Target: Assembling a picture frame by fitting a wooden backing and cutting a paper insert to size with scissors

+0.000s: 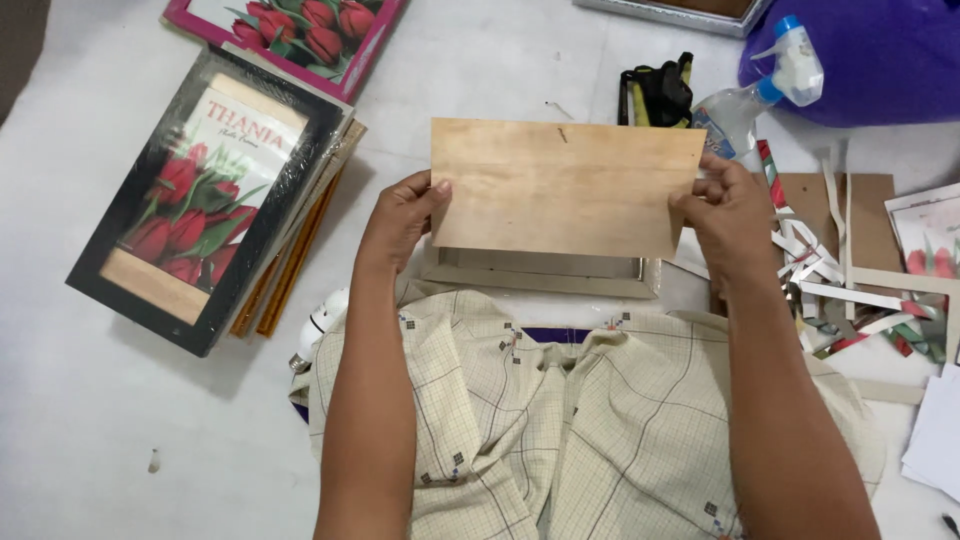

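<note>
Over your lap, above the pale checked cloth [600,420], you hold a flat rectangular light-brown wooden backing board [565,185] level, just above a pale rectangular picture frame [540,272]. Keep the board square to that frame's edges as you work. Your left hand [400,215] pinches its left edge, thumb on top; your right hand [730,215] is closed on its right edge. Paper offcuts [850,300] lie right.

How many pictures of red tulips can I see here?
3 at least: a black-framed tulip picture topping the stack at left, a pink-framed tulip picture at the top edge, and a loose tulip print at far right. Frames lower in the stack hide their fronts.
</note>
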